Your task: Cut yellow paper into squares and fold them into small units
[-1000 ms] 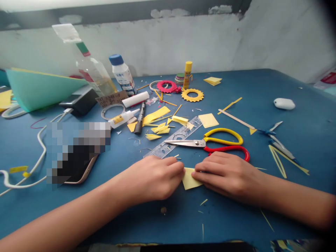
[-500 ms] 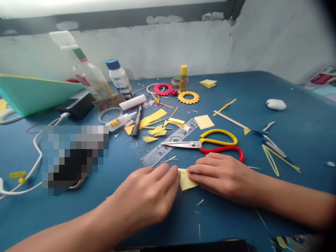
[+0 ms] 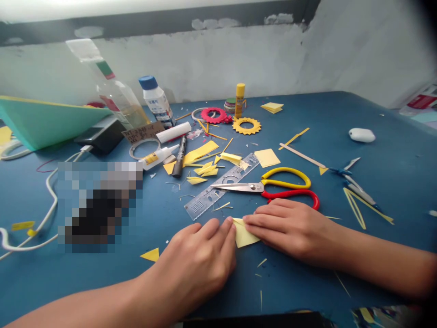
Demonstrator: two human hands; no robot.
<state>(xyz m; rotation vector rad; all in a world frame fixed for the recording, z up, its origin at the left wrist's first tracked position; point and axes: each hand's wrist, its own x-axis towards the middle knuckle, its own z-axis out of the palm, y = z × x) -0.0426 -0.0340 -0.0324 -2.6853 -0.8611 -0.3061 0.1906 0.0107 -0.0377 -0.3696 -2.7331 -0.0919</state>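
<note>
A small pale yellow paper lies on the blue table between my two hands, with a fold along its upper edge. My left hand is closed on the paper's left side, its fingers bent and pressed together. On the right side, my right hand presses the paper with its fingers held together. Just beyond my hands are scissors with one yellow and one red handle, their blades lying across a clear ruler.
Yellow paper scraps, a black marker and a glue bottle lie beyond my left hand. Farther back stand a glue stick and a blue-capped bottle. A compass lies at the right.
My left forearm has shifted slightly, and a yellow triangular scrap beside it now shows more fully. Both hands remain at the paper.
</note>
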